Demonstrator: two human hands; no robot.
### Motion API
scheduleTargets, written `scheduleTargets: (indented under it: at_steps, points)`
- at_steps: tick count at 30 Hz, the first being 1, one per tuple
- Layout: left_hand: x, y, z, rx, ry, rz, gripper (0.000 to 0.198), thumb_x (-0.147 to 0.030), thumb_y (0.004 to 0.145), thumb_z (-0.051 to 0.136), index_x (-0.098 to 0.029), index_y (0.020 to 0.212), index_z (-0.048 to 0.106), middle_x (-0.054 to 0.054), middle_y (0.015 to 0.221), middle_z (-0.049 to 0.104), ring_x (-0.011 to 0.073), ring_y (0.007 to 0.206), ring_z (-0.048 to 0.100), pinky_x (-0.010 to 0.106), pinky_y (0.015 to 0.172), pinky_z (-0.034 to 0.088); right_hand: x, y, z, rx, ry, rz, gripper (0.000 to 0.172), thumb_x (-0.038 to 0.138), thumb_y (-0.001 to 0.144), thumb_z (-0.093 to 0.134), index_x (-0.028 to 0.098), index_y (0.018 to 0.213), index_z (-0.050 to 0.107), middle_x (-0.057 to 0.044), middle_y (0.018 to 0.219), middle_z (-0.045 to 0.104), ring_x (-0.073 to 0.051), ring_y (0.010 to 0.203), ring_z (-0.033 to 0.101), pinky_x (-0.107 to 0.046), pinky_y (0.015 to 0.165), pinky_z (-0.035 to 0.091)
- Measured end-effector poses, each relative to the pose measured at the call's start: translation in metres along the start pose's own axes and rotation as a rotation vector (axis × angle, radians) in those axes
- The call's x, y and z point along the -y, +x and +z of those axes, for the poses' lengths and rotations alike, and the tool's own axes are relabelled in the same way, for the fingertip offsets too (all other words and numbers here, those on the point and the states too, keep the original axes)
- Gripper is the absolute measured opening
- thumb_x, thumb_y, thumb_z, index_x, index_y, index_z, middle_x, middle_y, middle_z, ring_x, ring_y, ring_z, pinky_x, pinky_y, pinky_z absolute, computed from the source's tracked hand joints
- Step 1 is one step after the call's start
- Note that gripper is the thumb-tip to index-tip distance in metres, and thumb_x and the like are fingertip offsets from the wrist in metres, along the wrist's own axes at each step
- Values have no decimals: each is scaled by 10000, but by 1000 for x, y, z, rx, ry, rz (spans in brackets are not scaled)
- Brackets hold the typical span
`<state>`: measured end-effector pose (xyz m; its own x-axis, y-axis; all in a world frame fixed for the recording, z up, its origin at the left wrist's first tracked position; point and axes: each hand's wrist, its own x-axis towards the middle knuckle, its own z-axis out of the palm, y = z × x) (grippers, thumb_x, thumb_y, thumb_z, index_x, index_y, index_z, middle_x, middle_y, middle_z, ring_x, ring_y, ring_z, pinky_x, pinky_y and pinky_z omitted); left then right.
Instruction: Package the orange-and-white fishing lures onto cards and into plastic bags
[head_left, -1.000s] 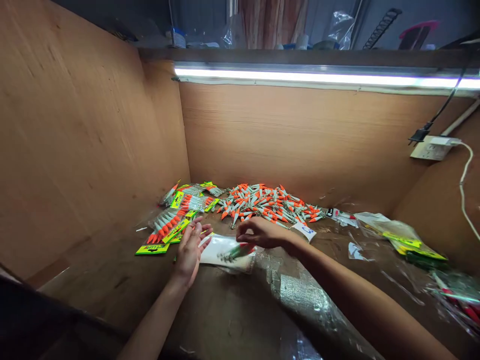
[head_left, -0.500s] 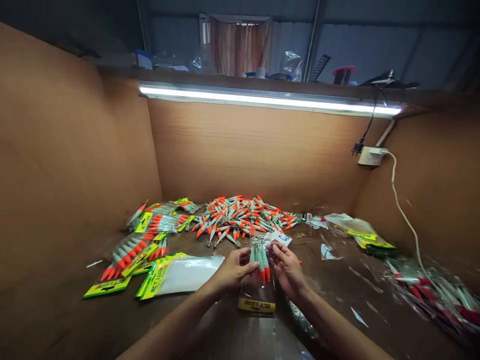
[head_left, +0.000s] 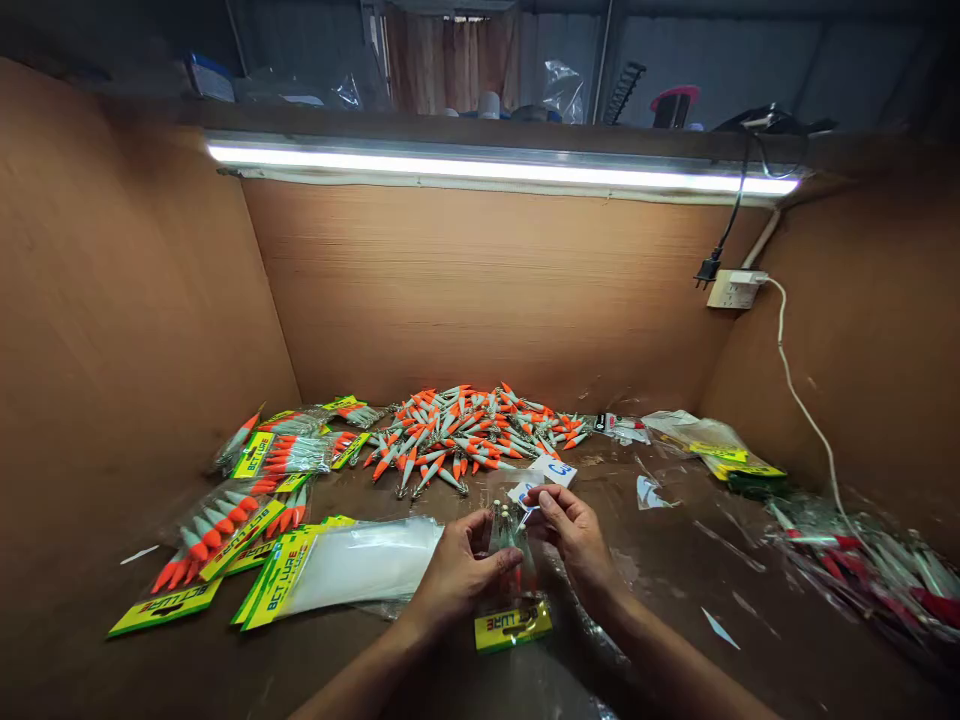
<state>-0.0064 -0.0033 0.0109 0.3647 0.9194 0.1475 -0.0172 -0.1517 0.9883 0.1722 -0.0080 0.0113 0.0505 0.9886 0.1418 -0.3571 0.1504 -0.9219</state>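
Note:
My left hand (head_left: 454,578) and my right hand (head_left: 574,540) both pinch a clear plastic bag with a yellow "BCT LURE" header card (head_left: 512,626) at its lower end. Inside the bag sits a bundle of lures (head_left: 507,532), their metal hooks pointing up and away from me. The bag hangs just above the brown table, near its front middle. Behind my hands lies a big pile of loose orange-tipped grey lures (head_left: 469,432). A small white label with a blue mark (head_left: 553,468) lies just past my right fingers.
A stack of empty clear bags with yellow headers (head_left: 337,567) lies left of my hands. Filled lure packs (head_left: 225,520) spread along the left wall. More packs and loose plastic (head_left: 862,570) sit at the right. Brown board walls enclose the desk; a socket with a white cable (head_left: 736,288) hangs at the right.
A second ago my hands were at the bag stack, left hand open. Since then both took up a bag with lures, and the bundle has slid deeper into it. The view shifted right.

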Motion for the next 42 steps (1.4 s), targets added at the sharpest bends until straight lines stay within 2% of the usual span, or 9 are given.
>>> scheduleTargets:
  at_steps: [4,7,9,12,16,24,33,37,42]
  points:
    - [-7,-4,-4,29,-13,11,368,-356,750,801,-145,1039,714,89,1016,753,259,923,682,314,812,511,17,-4,-2,-49,-386,-291,311,419,897,645,254,1161,648,-76,1163,650,-239,1010,603,-357,889,489]
    - [-8,-7,-5,54,14,-10,320,-379,768,785,-130,960,724,71,904,758,228,797,683,282,714,505,39,-11,-4,90,-701,-543,211,322,926,598,270,1111,683,-84,1294,580,-278,1200,526,-433,1039,413]
    - [-8,-9,-4,69,16,-4,316,-398,783,771,-125,934,720,61,848,750,209,738,668,265,669,485,52,-15,-4,225,-855,-631,189,281,914,607,275,1078,699,-83,1342,548,-290,1261,480,-461,1076,382]
    - [-11,-11,-5,83,25,18,319,-418,803,748,-129,935,717,57,852,741,202,746,650,257,673,465,61,-17,-4,316,-981,-616,163,260,892,636,273,1042,699,-84,1355,539,-298,1278,459,-483,1069,386]
    - [-13,-12,-6,73,118,41,300,-428,813,729,-136,878,712,16,753,690,164,673,585,229,621,414,58,-15,-6,302,-1002,-557,14,241,870,672,240,869,685,-81,1344,541,-297,1291,448,-490,1075,375]
    - [4,-13,0,-25,346,65,316,-420,789,723,-145,683,610,-54,601,468,111,587,394,212,523,264,47,-17,-6,298,-1054,-508,35,268,871,680,239,866,698,-83,1424,497,-324,1345,389,-539,1090,336]
    - [-5,-13,-2,-39,254,69,238,-368,791,732,-143,863,710,-16,698,618,140,644,511,221,572,352,49,-20,-4,302,-1012,-492,13,235,845,698,244,848,706,-70,1458,463,-322,1367,371,-532,1107,321]
    - [0,-11,-2,-74,154,53,410,-329,752,780,-162,1120,710,62,905,739,214,803,644,280,711,475,49,-17,-5,237,-986,-477,150,307,923,611,244,837,716,-85,1404,518,-308,1321,435,-511,1083,354]
    - [-4,-14,-2,-76,162,74,452,-286,740,788,-187,1172,704,58,938,763,226,819,678,299,746,509,54,-16,-7,190,-939,-492,145,312,925,610,248,872,729,-84,1381,531,-285,1308,472,-476,1086,381]
